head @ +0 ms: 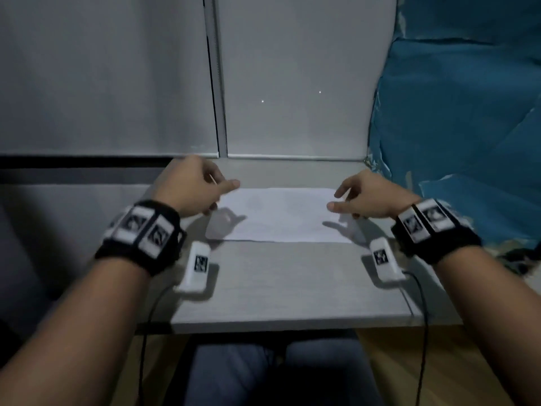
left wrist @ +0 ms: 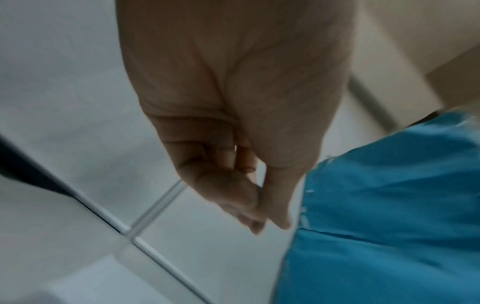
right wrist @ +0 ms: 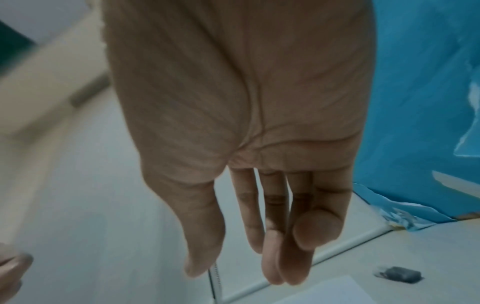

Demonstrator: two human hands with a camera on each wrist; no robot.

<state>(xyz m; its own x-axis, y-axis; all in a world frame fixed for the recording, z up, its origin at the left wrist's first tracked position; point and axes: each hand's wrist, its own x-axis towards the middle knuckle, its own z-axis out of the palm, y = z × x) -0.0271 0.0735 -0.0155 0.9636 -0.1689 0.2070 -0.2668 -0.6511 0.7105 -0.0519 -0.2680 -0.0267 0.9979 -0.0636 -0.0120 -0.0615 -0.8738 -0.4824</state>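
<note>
**Both hands above the paper, nothing grasped yet**

From my station I see the sheet of paper [head: 281,215] lying flat on the far half of the grey table [head: 292,288], with its long side across and close to the white wall panel [head: 292,83]. The left hand [head: 190,186] hangs above the left short edge of the sheet, and the right hand [head: 371,197] above the right short edge. Their shadows fall on the paper apart from the fingers, so I judge that neither hand touches it.

Both hands are released. In the left wrist view the fingers [left wrist: 249,205] are loosely bent, with the thumb near the fingertips and nothing between them. In the right wrist view the fingers [right wrist: 272,246] hang almost straight and are empty.

I take this step as the approach to the two ends of the sheet. Whether it is for lifting or for folding, I cannot tell. The sheet is thin and lies flat, so the next move calls for lowering both hands together and slipping a fingertip under each edge. The two pinches should be light and close at the same time, or the paper may slide or crease. The blue cover [head: 468,142] stands near on the right, so that hand has little room outward.
</note>
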